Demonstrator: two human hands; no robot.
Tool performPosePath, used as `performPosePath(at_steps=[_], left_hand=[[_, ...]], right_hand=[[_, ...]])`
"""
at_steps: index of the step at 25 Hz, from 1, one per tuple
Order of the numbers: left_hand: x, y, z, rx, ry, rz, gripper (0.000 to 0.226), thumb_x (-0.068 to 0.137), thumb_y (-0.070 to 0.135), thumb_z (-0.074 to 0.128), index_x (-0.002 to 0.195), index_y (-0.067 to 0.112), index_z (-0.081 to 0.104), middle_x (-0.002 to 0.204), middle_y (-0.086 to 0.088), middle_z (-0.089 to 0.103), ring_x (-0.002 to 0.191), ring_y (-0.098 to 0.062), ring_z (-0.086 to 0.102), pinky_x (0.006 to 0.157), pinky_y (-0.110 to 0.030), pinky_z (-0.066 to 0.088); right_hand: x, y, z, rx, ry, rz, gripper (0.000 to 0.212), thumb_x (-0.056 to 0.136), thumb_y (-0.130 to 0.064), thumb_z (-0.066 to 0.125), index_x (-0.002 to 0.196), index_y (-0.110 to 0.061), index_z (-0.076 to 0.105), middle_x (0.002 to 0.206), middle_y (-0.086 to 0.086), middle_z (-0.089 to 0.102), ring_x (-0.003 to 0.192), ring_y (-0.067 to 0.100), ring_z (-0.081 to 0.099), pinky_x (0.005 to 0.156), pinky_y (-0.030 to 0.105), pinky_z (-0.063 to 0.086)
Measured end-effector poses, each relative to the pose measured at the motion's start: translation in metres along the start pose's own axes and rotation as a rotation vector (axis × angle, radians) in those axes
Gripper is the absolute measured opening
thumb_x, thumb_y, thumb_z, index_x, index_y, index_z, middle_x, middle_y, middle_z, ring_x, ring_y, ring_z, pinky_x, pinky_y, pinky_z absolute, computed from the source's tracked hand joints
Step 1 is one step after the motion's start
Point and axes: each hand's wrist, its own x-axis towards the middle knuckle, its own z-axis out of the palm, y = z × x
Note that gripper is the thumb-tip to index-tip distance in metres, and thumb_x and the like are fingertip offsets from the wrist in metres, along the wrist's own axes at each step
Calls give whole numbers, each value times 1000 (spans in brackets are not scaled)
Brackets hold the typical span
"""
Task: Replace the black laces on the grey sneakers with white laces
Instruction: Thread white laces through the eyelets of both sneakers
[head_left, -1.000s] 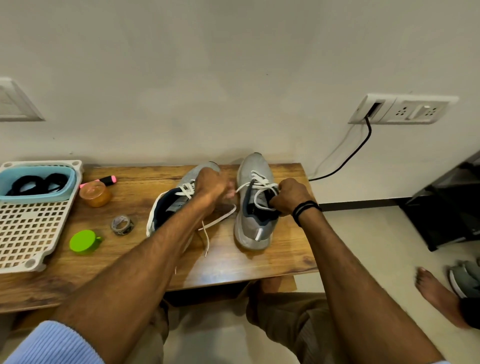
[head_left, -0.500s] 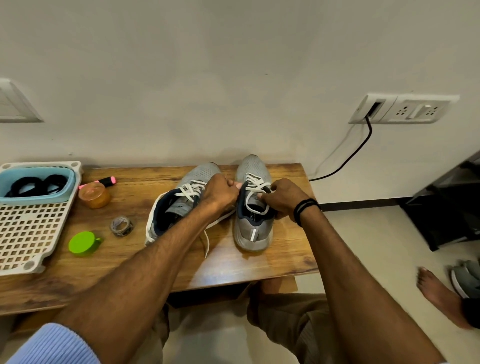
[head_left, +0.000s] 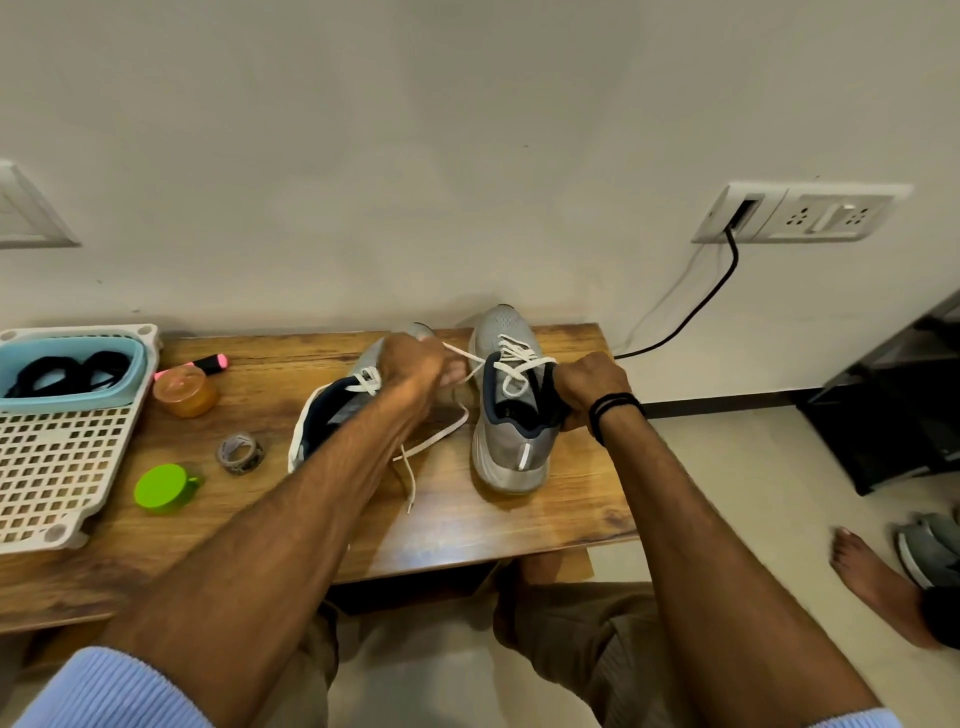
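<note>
On table (head_left: 571, 499), tape roll (head_left: 240, 453), green lid (head_left: 158, 488), left fingers (head_left: 451, 372) pinching white lace (head_left: 466, 355), right fingers (head_left: 567, 388) gripping sneaker (head_left: 511, 448).

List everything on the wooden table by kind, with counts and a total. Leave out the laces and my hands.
Grey sneakers: 2
White perforated tray: 1
Blue tub: 1
Orange jar: 1
Pink-tipped marker: 1
Tape roll: 1
Green cap: 1
Total: 8
</note>
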Motion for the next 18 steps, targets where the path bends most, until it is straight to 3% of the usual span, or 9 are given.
performPosePath(at_steps=[2, 5, 8, 10, 12, 14, 18], left_hand=[[15, 12, -14, -81, 186, 77, 25, 99, 9, 46, 85, 1, 64, 76, -14, 71, 71, -27, 73, 61, -33, 60], [26, 35, -31, -418, 418, 190, 23, 98, -4, 35, 84, 4, 51, 67, -8, 63, 50, -19, 65, 48, -29, 55], [23, 51, -43, -500, 652, 215, 19, 97, -6, 35, 101, 5, 50, 88, -16, 63, 58, -14, 61, 51, -19, 48], [20, 57, -47, -461, 766, 209, 22, 93, -6, 34, 101, 8, 49, 95, -8, 61, 73, -15, 60, 56, -14, 45], [11, 59, -45, -361, 777, 201, 22, 90, -5, 35, 99, 11, 47, 87, 5, 51, 78, -14, 53, 56, -13, 40], [2, 57, -43, -160, 681, 224, 21, 89, -1, 40, 99, 12, 53, 85, 6, 53, 81, -18, 56, 62, -20, 40], [-14, 41, -35, 733, 294, 294, 14, 90, 21, 57, 84, 10, 63, 89, -9, 67, 86, -33, 64, 70, -33, 45]], right_hand=[[-1, 2, -2, -62, 74, -15, 20, 88, -20, 56, 95, -2, 63, 107, 19, 67, 97, 38, 65, 81, 35, 54], [1, 2, -1, -111, 101, -22, 28, 90, -22, 56, 107, -2, 64, 115, 20, 66, 105, 37, 61, 82, 34, 48], [4, 3, 2, -121, 112, -29, 30, 89, -23, 56, 109, -2, 64, 113, 20, 66, 104, 37, 62, 82, 34, 49], [4, 4, 2, -118, 119, -32, 30, 87, -22, 55, 107, -1, 64, 111, 20, 67, 102, 38, 63, 86, 37, 53], [5, 3, 3, -131, 128, -41, 29, 87, -21, 56, 106, -1, 64, 111, 21, 68, 102, 39, 63, 89, 39, 53], [5, 3, 3, -145, 124, -49, 30, 89, -22, 56, 108, 0, 64, 114, 21, 66, 106, 39, 61, 88, 37, 50], [4, 0, 5, -187, 80, -55, 36, 89, -29, 57, 113, -2, 63, 119, 20, 65, 109, 38, 60, 90, 37, 49]])
